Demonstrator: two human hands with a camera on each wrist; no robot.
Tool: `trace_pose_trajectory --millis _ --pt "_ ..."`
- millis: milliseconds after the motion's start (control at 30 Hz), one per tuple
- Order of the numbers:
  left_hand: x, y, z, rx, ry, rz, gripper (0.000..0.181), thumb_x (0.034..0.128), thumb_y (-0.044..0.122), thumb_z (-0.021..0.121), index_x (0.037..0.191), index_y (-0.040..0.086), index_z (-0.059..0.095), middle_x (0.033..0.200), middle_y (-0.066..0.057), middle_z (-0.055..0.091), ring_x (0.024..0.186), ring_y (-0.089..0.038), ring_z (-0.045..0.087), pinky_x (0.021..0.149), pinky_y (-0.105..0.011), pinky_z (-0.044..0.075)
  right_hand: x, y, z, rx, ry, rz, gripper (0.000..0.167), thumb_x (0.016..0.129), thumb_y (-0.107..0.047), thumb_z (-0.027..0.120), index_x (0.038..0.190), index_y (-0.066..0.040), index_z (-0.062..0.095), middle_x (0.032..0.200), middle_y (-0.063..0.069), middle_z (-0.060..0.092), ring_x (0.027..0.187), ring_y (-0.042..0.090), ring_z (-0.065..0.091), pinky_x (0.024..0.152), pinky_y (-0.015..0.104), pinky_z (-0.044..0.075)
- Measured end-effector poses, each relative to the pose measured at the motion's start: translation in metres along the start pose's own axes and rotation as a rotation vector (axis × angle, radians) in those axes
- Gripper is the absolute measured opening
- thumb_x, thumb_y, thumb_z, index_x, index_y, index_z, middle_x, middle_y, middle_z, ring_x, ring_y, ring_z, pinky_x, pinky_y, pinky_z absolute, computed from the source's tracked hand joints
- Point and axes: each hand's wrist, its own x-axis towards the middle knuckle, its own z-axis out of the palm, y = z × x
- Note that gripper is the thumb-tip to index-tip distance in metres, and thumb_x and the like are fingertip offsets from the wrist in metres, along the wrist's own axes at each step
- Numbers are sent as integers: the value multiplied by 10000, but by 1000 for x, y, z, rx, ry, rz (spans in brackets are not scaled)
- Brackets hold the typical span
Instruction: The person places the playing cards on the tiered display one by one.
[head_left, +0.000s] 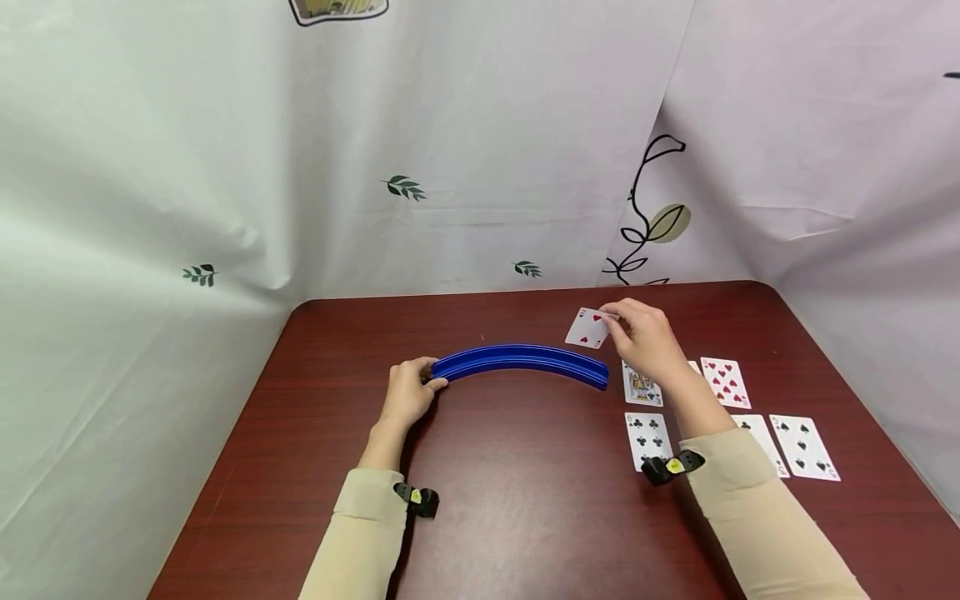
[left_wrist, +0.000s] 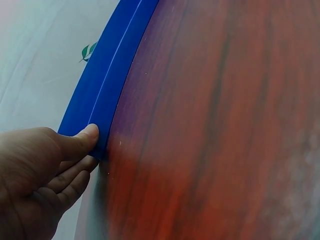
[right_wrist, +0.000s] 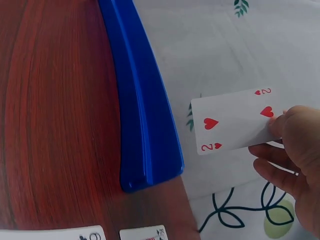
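Note:
A curved blue card holder [head_left: 517,358] with a lengthwise groove stands on the table. My left hand [head_left: 408,392] grips its left end, the thumb on the near face in the left wrist view [left_wrist: 80,142]. Beyond the holder's right end, my right hand [head_left: 643,337] pinches a two of hearts [head_left: 587,328] between thumb and fingers. In the right wrist view the card [right_wrist: 230,122] is face toward the camera, apart from the holder [right_wrist: 142,110]. A face card [head_left: 642,388] lies below my right hand, partly hidden by it.
Face-up cards lie in two rows at the right: a six of clubs [head_left: 647,435], a hearts card [head_left: 726,383], a five of spades [head_left: 804,448], and others partly under my right arm. White printed cloth [head_left: 480,150] hangs behind the brown table [head_left: 510,500].

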Motion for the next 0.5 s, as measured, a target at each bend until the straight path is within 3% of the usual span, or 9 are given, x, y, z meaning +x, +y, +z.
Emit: trace_pose_trajectory --millis 500 --pt "1 -2 1 -10 -5 -8 351 888 62 780 1212 -41 696 1021 -193 743 981 -316 705 889 -452 562 8 -12 13 21 -53 -3 129 941 9 667 1053 14 731 998 136 715 830 284 630 741 453 524"
